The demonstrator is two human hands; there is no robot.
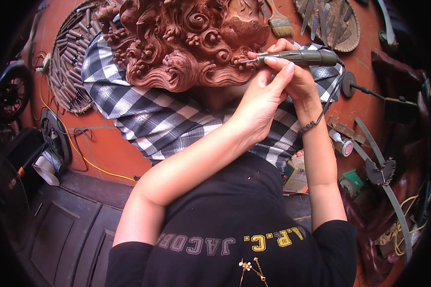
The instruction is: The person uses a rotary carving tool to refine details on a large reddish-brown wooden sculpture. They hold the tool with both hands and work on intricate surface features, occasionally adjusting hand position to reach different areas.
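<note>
A reddish-brown wood carving (pixel 187 52) with deep curls and waves rests at my lap, over a black-and-white checked cloth (pixel 163 124). My right hand (pixel 301 83) grips a dark, pen-shaped rotary tool (pixel 318 58). Its thin metal bit (pixel 249 61) points left, at the carving's right lower edge. My left hand (pixel 263 93) crosses in from the left and is closed just below the tool, thumb against my right hand. Most of its fingers are hidden, and whatever they hold does not show. A coiled black cord (pixel 313 125) hangs from the tool beside my right wrist.
A round tray of chisels (pixel 71 71) lies on the left of the tiled floor (pixel 107 150); a smaller basket of flat blades (pixel 326 21) lies far right. A paintbrush (pixel 281 26) sits beside the carving. A white bottle (pixel 342 143) and yellow cable (pixel 93 165) lie nearer.
</note>
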